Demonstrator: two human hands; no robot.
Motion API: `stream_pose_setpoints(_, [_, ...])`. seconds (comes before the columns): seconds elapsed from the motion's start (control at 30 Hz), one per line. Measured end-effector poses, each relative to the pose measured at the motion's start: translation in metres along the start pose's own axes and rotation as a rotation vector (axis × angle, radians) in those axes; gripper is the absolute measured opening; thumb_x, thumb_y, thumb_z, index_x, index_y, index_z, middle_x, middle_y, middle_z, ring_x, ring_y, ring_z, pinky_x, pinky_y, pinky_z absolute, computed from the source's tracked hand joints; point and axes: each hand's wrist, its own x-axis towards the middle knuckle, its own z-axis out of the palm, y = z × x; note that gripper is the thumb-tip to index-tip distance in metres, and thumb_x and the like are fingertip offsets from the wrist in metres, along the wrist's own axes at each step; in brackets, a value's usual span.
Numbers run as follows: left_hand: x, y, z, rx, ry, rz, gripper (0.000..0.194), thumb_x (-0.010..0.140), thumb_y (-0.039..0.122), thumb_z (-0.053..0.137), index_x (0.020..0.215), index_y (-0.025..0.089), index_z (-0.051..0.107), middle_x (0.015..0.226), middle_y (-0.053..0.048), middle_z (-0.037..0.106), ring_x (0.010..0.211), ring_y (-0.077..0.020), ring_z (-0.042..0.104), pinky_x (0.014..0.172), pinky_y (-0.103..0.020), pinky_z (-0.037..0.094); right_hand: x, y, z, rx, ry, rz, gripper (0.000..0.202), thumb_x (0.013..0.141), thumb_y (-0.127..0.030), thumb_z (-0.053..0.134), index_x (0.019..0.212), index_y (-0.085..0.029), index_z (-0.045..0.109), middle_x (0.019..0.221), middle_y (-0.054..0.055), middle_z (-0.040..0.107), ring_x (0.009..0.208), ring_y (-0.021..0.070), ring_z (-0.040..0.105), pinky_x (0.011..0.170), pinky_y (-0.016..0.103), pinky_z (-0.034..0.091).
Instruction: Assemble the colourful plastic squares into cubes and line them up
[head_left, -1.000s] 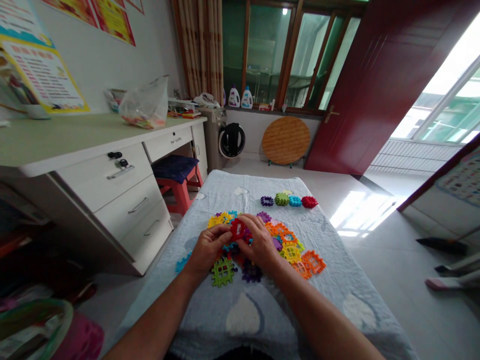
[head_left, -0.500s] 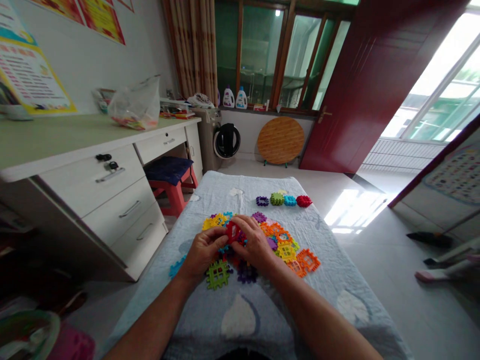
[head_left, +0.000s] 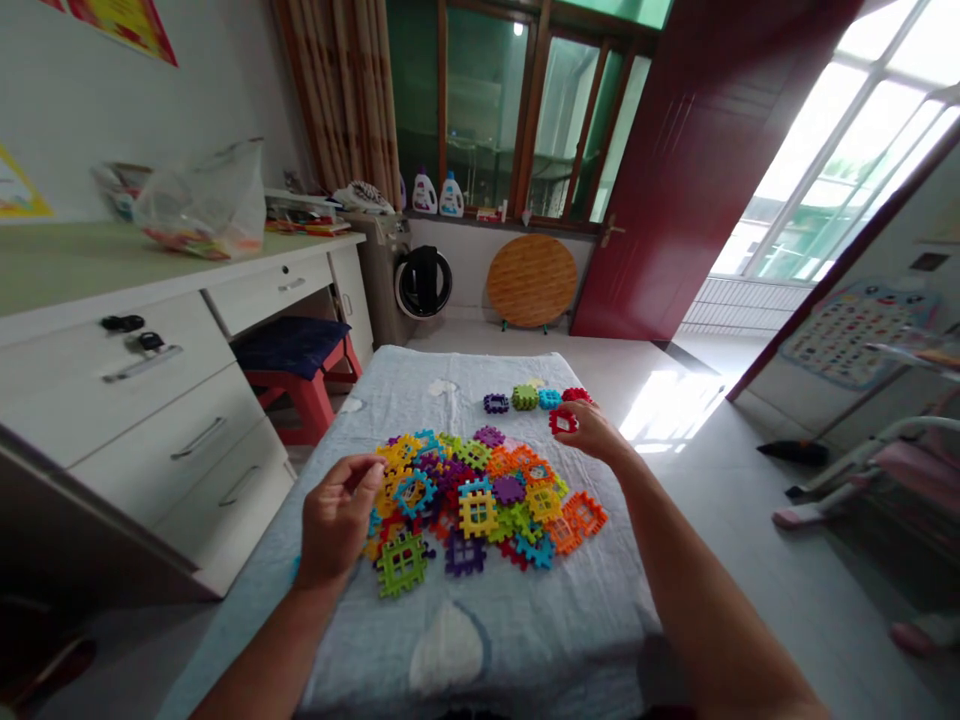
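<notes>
The red piece (head_left: pixel 555 418), a small square frame with a window, is at the right end of the scene's toys, pinched between the fingers of the right hand (head_left: pixel 598 437). From the left, a white drawer unit (head_left: pixel 112 420) carries a clear plastic bag (head_left: pixel 206 210), and a red stool (head_left: pixel 304 405) with a dark blue seat stands beside it.

Next comes the left hand (head_left: pixel 335 515), raised at the near left edge of the pile (head_left: pixel 450 485). Its fingers are curled, with the thumb near the forefinger; whether the tips touch, I cannot tell. The pile lies on the cloth-covered desk (head_left: pixel 375 650): a green square piece (head_left: pixel 403 565) at its near left, a purple square piece (head_left: pixel 465 553) to the right of that, a yellow piece (head_left: pixel 478 513) on top, and orange pieces (head_left: pixel 585 513) at its right end.

Behind the pile, a row runs rightward: purple stack (head_left: pixel 496 403), green stack (head_left: pixel 525 397), blue stack (head_left: pixel 550 399), then red stack (head_left: pixel 576 394), partly hidden by the right hand just in front of it.
</notes>
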Motion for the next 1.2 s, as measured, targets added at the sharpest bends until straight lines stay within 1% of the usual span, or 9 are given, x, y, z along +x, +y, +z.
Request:
stream_pose_setpoints(0.07, [0.002, -0.004, -0.001, 0.011, 0.031, -0.004, 0.02, 0.077, 0.035, 0.063, 0.088, 0.019, 0.065, 0.088, -0.003, 0.069, 0.085, -0.0192, 0.063, 0.082, -0.029, 0.049, -0.002, 0.021, 0.012, -0.07, -0.085, 0.051, 0.037, 0.065, -0.03, 0.07, 0.101, -0.019, 0.067, 0.096, 0.009, 0.067, 0.092, 0.0249, 0.059, 0.086, 0.036, 0.041])
stream_pose_setpoints(0.17, [0.002, -0.006, -0.001, 0.042, 0.021, -0.018, 0.023, 0.077, 0.038, 0.063, 0.089, 0.018, 0.065, 0.087, -0.003, 0.069, 0.085, -0.0197, 0.063, 0.082, -0.029, 0.049, -0.006, 0.037, 0.024, -0.122, -0.208, 0.089, 0.038, 0.068, -0.034, 0.068, 0.103, -0.018, 0.067, 0.1, 0.009, 0.066, 0.096, 0.0243, 0.059, 0.088, 0.033, 0.04])
stream_pose_setpoints(0.33, [0.0, -0.008, -0.002, 0.107, -0.03, -0.018, 0.028, 0.078, 0.042, 0.062, 0.092, 0.019, 0.065, 0.09, -0.003, 0.069, 0.086, -0.0199, 0.063, 0.081, -0.028, 0.049, -0.007, 0.047, 0.024, -0.095, -0.193, 0.08, 0.064, 0.066, -0.04, 0.071, 0.122, -0.014, 0.057, 0.12, 0.014, 0.059, 0.109, 0.0276, 0.054, 0.093, 0.035, 0.039])
stream_pose_setpoints(0.4, [0.001, -0.011, -0.003, 0.119, -0.041, -0.015, 0.03, 0.078, 0.044, 0.061, 0.094, 0.019, 0.065, 0.091, -0.003, 0.069, 0.086, -0.0199, 0.064, 0.081, -0.028, 0.049, -0.004, 0.048, 0.022, -0.113, -0.225, 0.062, 0.059, 0.066, -0.038, 0.07, 0.119, -0.015, 0.058, 0.119, 0.014, 0.059, 0.109, 0.0277, 0.054, 0.091, 0.035, 0.04])
stream_pose_setpoints(0.6, [0.0, -0.015, -0.003, 0.207, -0.054, 0.017, 0.033, 0.077, 0.049, 0.06, 0.093, 0.02, 0.065, 0.093, -0.003, 0.069, 0.086, -0.0204, 0.064, 0.084, -0.031, 0.048, 0.009, 0.046, 0.024, -0.195, -0.338, 0.011, 0.04, 0.061, -0.033, 0.073, 0.097, -0.015, 0.066, 0.102, 0.011, 0.063, 0.096, 0.0262, 0.055, 0.083, 0.032, 0.04])
stream_pose_setpoints(0.8, [-0.001, -0.014, -0.004, 0.263, -0.062, 0.061, 0.032, 0.078, 0.05, 0.058, 0.089, 0.021, 0.065, 0.09, -0.002, 0.069, 0.085, -0.0202, 0.065, 0.083, -0.03, 0.05, 0.014, 0.047, 0.024, -0.241, -0.401, -0.025, 0.041, 0.06, -0.034, 0.073, 0.096, -0.017, 0.066, 0.097, 0.009, 0.062, 0.094, 0.0249, 0.054, 0.079, 0.03, 0.039])
stream_pose_setpoints(0.9, [-0.002, -0.015, -0.004, 0.309, -0.061, 0.091, 0.031, 0.077, 0.05, 0.059, 0.089, 0.022, 0.065, 0.089, -0.001, 0.069, 0.084, -0.0197, 0.064, 0.081, -0.028, 0.05, 0.02, 0.05, 0.017, -0.221, -0.351, -0.014, 0.045, 0.059, -0.032, 0.074, 0.1, -0.018, 0.065, 0.102, 0.009, 0.06, 0.094, 0.0249, 0.052, 0.078, 0.031, 0.038])
stream_pose_setpoints(1.07, [-0.003, -0.015, -0.005, 0.328, -0.088, 0.134, 0.029, 0.079, 0.048, 0.058, 0.089, 0.022, 0.064, 0.089, -0.001, 0.068, 0.085, -0.0191, 0.065, 0.08, -0.027, 0.05, 0.05, 0.069, -0.003, -0.18, -0.095, 0.136, 0.05, 0.062, -0.03, 0.069, 0.111, -0.024, 0.062, 0.109, 0.008, 0.055, 0.095, 0.0249, 0.049, 0.081, 0.033, 0.037])
stream_pose_setpoints(1.2, [-0.005, -0.013, -0.006, 0.341, -0.083, 0.141, 0.028, 0.08, 0.048, 0.057, 0.09, 0.022, 0.064, 0.089, -0.001, 0.069, 0.083, -0.0184, 0.065, 0.078, -0.026, 0.05, 0.075, 0.09, -0.004, -0.169, -0.081, 0.19, 0.049, 0.061, -0.024, 0.068, 0.11, -0.024, 0.064, 0.11, 0.008, 0.056, 0.097, 0.0235, 0.049, 0.084, 0.032, 0.037])
